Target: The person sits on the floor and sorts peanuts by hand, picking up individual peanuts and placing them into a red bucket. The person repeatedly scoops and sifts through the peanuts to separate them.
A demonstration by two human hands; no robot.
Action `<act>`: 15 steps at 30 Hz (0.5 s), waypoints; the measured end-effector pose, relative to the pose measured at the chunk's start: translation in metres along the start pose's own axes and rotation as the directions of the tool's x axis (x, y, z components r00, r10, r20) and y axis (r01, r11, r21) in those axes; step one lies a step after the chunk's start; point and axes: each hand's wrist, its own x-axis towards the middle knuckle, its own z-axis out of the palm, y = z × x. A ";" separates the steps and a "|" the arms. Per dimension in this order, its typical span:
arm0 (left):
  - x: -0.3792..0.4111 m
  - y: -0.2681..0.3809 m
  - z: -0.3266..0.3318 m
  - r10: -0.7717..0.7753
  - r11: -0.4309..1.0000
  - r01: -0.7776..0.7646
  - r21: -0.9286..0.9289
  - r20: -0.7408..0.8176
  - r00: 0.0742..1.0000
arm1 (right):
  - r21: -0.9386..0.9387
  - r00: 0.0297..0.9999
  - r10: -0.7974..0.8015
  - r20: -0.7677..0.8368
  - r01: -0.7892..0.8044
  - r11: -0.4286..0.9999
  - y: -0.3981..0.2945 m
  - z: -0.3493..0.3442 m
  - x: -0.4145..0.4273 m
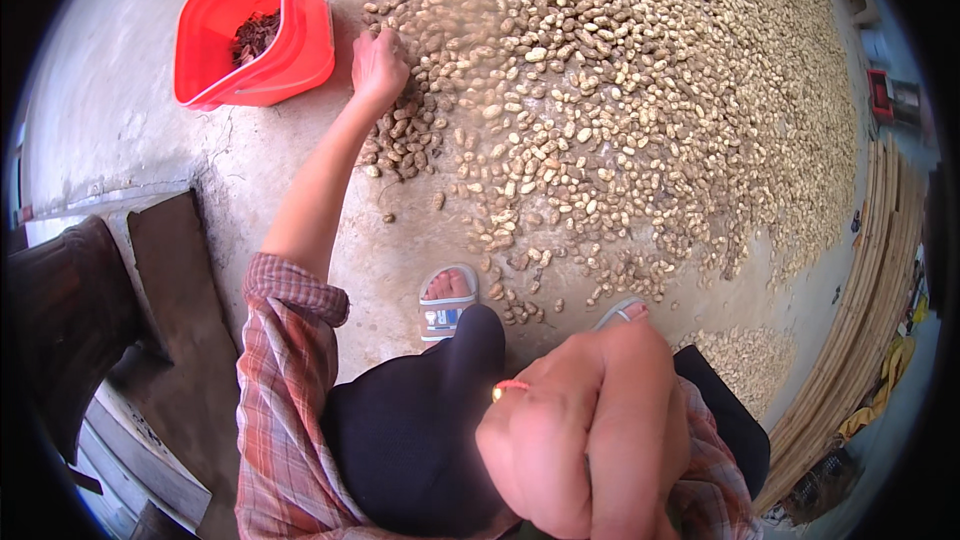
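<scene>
My left hand reaches down to the floor at the edge of the spread of unshelled peanuts. Its fingers are bent and partly hidden, so whether it holds a peanut cannot be told. Just below it lies a small heap of darker peanuts. To its left a red plastic bucket tilts towards me, with dark reddish-brown bits inside. Close to the camera, my right hand is curled over my lap, a red band with a gold bead on one finger. What lies within its fingers is hidden.
My sandalled feet stand at the near edge of the peanuts. A concrete step and a dark brown object are at the left. Long wooden strips lie along the right, near a smaller peanut patch.
</scene>
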 end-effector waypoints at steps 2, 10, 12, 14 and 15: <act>0.007 0.001 -0.002 -0.015 1.000 0.016 -0.009 0.046 0.999 | -0.013 0.996 -0.036 -0.081 0.035 0.999 -0.001 0.006 -0.005; 0.026 0.014 -0.009 0.133 0.983 -0.148 0.104 0.139 0.981 | -0.248 0.980 -0.130 0.151 0.164 0.955 -0.010 -0.019 0.003; 0.028 0.014 -0.009 0.133 0.979 -0.149 0.138 0.119 0.984 | -0.344 0.991 -0.028 0.132 0.072 0.936 -0.022 -0.017 0.002; 0.027 0.010 -0.012 0.073 0.985 -0.092 0.148 0.128 0.989 | -0.484 1.000 0.003 0.010 0.002 0.875 -0.031 -0.012 -0.005; 0.029 0.014 -0.012 0.027 0.991 -0.046 0.127 0.151 0.988 | -0.664 0.997 -0.011 -0.072 -0.040 0.747 -0.035 -0.015 -0.009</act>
